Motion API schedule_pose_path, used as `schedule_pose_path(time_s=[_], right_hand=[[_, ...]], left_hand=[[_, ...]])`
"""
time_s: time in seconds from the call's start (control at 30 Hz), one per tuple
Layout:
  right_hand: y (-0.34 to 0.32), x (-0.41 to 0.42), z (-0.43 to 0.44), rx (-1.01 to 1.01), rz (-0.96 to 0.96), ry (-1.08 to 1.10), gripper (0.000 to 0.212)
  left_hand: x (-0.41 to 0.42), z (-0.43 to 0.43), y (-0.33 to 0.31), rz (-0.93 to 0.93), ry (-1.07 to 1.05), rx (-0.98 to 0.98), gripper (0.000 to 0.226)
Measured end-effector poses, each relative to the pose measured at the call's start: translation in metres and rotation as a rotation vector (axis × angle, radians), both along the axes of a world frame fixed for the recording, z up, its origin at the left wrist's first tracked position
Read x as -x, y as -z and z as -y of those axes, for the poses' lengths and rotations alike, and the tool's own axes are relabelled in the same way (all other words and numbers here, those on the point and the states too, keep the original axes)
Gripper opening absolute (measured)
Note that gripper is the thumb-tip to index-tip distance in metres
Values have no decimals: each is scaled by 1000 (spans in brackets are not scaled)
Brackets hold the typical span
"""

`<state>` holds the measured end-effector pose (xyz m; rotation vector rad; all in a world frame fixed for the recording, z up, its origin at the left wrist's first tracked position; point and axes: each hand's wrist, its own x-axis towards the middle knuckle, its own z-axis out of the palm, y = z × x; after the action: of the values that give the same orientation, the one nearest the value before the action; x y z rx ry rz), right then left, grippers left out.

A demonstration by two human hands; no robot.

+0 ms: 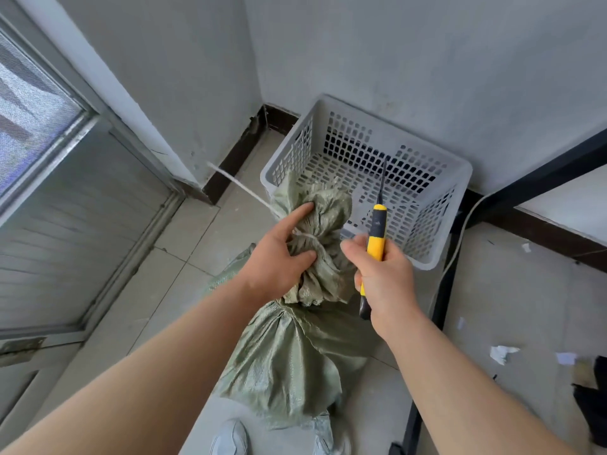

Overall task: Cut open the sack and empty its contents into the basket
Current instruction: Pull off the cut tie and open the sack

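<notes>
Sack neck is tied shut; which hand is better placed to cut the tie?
Right. The right hand grips the yellow-handled knife, its blade pointing over the basket, just beside the tie. The left hand grips the bunched neck of the sack at the tie, so it is better used for steadying.

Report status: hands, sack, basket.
Left grip holds sack neck. Right grip holds knife, blade off the sack. Tie uncut. Basket right behind, nothing blocking.
</notes>
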<state>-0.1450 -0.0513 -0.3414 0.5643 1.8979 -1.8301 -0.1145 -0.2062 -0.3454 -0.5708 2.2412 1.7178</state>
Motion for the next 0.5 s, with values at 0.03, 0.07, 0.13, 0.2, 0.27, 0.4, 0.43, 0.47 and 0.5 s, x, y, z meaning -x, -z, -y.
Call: schedule_pose_path(time_s=[0.03,0.07,0.13,0.2,0.27,0.4,0.43,0.47,0.5], right_hand=[[-2,3,1,-8,-13,-21,12],[-3,6,2,-13,-23,-55,13],[-4,9,5,-10,-30,-132,18],[-4,9,7,-13,-16,-178,19],[-2,11,9,-51,4,-168,14],[3,21,6,-194,12,-113,18],[4,22,6,-209,7,-107,18],[6,22,6,-224,1,-102,18],[9,22,8,-240,-5,-97,19]], left_hand=[[-1,-2,0,10,-15,-40,72],[-2,-3,1,19,-29,-63,72],[-3,-5,3,38,-55,-49,70],[-4,-5,4,58,-63,9,68],[-4,-6,5,64,-54,43,63],[-10,-9,10,40,-65,-43,55],[-10,-9,11,34,-76,-62,54],[-11,-10,11,27,-88,-71,53],[-11,-11,11,13,-100,-75,52]])
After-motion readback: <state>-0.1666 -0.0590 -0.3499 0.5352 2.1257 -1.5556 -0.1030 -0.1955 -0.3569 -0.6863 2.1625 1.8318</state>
